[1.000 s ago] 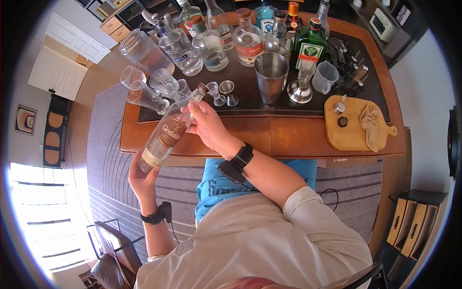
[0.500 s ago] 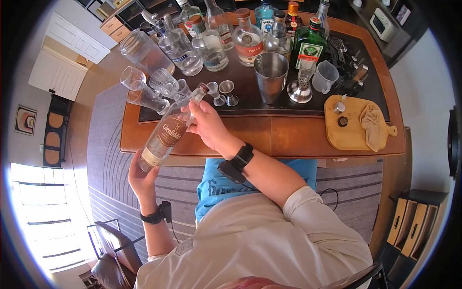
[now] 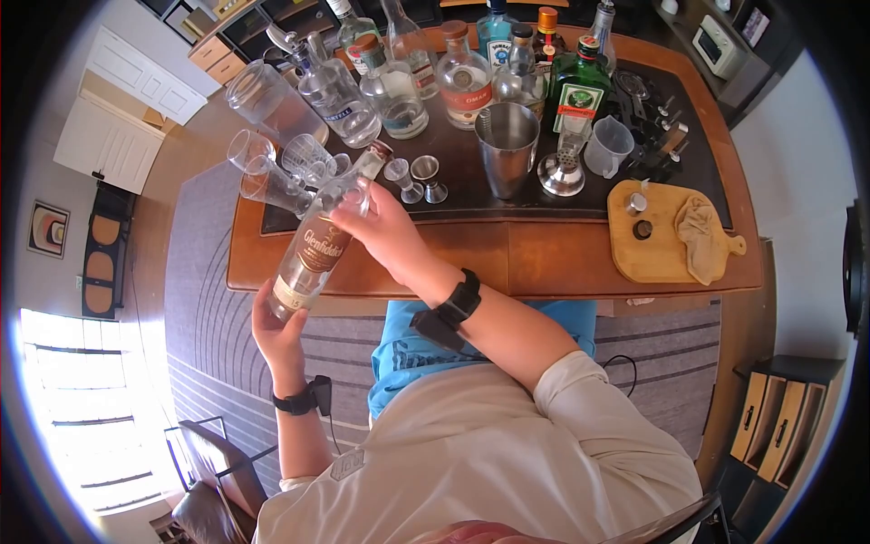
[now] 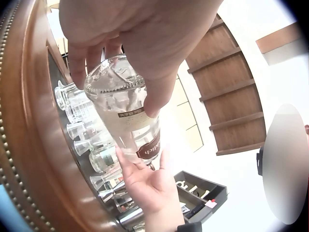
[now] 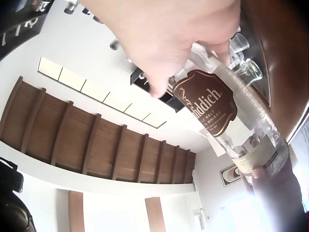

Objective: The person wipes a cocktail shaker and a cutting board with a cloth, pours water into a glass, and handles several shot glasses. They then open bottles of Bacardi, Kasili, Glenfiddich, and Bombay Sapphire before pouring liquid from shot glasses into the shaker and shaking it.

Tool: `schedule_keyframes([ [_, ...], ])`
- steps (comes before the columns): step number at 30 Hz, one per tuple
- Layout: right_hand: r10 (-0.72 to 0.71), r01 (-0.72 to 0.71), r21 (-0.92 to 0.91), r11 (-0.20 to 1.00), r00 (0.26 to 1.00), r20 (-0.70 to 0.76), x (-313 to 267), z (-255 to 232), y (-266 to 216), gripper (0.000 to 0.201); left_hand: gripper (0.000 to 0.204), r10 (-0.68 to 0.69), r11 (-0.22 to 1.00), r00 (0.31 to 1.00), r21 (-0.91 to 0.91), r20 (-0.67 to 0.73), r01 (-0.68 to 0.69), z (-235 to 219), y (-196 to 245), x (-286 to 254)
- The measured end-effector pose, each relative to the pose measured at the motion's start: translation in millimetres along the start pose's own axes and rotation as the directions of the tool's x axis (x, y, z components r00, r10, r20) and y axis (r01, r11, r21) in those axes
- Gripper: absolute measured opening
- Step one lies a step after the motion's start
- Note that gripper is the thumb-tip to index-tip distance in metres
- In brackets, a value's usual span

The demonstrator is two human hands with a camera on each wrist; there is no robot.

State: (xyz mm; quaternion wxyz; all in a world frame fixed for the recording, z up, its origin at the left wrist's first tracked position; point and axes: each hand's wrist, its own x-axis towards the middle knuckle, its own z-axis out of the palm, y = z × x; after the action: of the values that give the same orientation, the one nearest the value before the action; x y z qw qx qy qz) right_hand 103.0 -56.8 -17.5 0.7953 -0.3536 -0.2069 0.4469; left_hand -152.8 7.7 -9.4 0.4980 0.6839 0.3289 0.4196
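Note:
A clear glass whisky bottle (image 3: 319, 249) with a brown Glenfiddich label is held at a tilt in front of the table's left part, its neck pointing up and away to the right. My left hand (image 3: 279, 337) grips it round the base, thumb on the near side. Near the shoulder, my right hand (image 3: 388, 236) holds the bottle from the right side. In the left wrist view the thick glass base of the bottle (image 4: 116, 89) shows between thumb and fingers. The right wrist view has the label of the bottle (image 5: 207, 104) below the right hand (image 5: 178, 38), whose fingers are partly hidden behind the glass.
Drinking glasses (image 3: 272, 186) and a jigger (image 3: 428, 179) stand just beyond the bottle on the leather-topped table (image 3: 544, 254). Several liquor bottles (image 3: 467, 86) line the back. A metal shaker tin (image 3: 507, 150), a strainer top (image 3: 561, 174), a plastic jug (image 3: 608, 145) and a wooden board (image 3: 639, 258) lie rightward.
The bottle has shifted slightly up and away toward the table, with the left hand moving along at its base. My right hand now sits lower, from the neck to nearer the shoulder.

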Motion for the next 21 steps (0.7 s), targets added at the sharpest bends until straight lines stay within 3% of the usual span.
schedule_keyframes([
  [1,-0.152,0.154,-0.048,0.987,0.987,0.043,0.0,1.7,1.1,0.068,0.078,-0.011,1.0,1.0,-0.023,-0.003,0.011,2.3,-3.2,-0.9],
  [8,-0.217,0.237,-0.155,0.959,0.967,0.135,-11.5,14.7,-28.2,0.081,0.092,0.006,0.998,0.996,-0.06,0.087,0.0,19.8,-28.7,-2.0],
  [11,-0.27,0.321,-0.484,0.814,0.947,0.174,-27.1,26.7,-51.3,0.087,0.097,0.003,0.994,0.986,-0.109,0.164,0.015,34.4,-33.5,3.3],
  [12,-0.272,0.325,-0.487,0.811,0.946,0.178,-31.7,29.7,-55.4,0.087,0.098,0.004,0.993,0.979,-0.118,0.204,0.02,39.4,-34.9,5.4],
  [14,-0.414,0.472,-0.654,0.591,0.873,0.257,-38.9,34.3,-59.6,0.09,0.096,0.038,0.997,0.974,-0.078,0.223,-0.021,54.1,-26.9,11.2],
  [15,-0.47,0.518,-0.714,0.471,0.832,0.293,-41.3,37.5,-61.0,0.093,0.094,0.035,0.996,0.962,0.065,0.27,-0.054,61.4,-16.3,14.2],
  [16,-0.47,0.52,-0.715,0.467,0.831,0.297,-44.3,40.2,-65.4,0.093,0.091,0.025,0.974,0.949,0.204,0.314,-0.093,68.3,-9.6,18.0],
  [17,-0.46,0.521,-0.745,0.416,0.827,0.322,-47.8,42.4,-70.9,0.093,0.081,0.051,0.994,0.953,0.074,0.299,-0.076,77.2,-19.2,22.5],
  [18,-0.449,0.522,-0.772,0.362,0.824,0.346,-50.0,43.9,-73.9,0.093,0.081,0.054,0.995,0.953,0.07,0.297,-0.078,83.8,-18.1,26.7],
  [20,-0.437,0.524,-0.783,0.337,0.823,0.363,-49.6,43.0,-72.3,0.094,0.074,0.161,0.948,0.94,0.217,0.3,-0.232,102.6,-3.5,34.2],
  [21,-0.442,0.53,-0.791,0.304,0.814,0.376,-49.0,40.7,-71.9,0.095,0.066,0.171,0.932,0.947,0.266,0.272,-0.245,108.7,-2.2,36.7],
])
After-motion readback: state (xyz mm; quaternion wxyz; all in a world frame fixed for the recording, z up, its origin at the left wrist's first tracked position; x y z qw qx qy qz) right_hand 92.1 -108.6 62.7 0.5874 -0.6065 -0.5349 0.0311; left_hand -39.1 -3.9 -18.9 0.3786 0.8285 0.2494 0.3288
